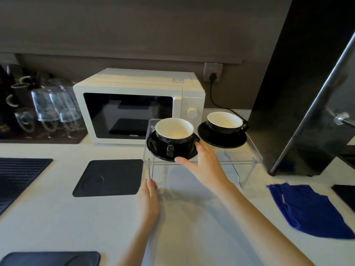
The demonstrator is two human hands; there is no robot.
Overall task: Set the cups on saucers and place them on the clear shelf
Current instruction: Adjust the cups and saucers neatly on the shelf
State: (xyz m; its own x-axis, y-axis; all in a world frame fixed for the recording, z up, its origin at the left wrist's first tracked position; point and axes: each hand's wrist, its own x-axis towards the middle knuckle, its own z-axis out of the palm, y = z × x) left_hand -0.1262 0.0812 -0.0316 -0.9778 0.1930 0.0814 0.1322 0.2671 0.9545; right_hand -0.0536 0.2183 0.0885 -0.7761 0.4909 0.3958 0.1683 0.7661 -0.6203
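Note:
Two black cups with white insides stand on black saucers on top of the clear shelf (240, 154). The left cup (173, 131) sits on its saucer (155, 148) at the shelf's front left, its handle facing me. The right cup (224, 121) rests on its saucer (221, 141) at the back right. My right hand (205, 166) grips the left saucer, thumb on the front rim and fingers at its right edge. My left hand (149, 198) has its fingers together, its fingertips at the foot of the shelf's left front leg.
A white microwave (138, 104) stands just behind the shelf, its cord plugged into a wall socket (212, 72). Upturned glasses and mugs (48, 106) sit at the left. Dark mats (109, 177) lie on the white counter, a blue cloth (307, 208) at the right, a dark cabinet (307, 93) beyond it.

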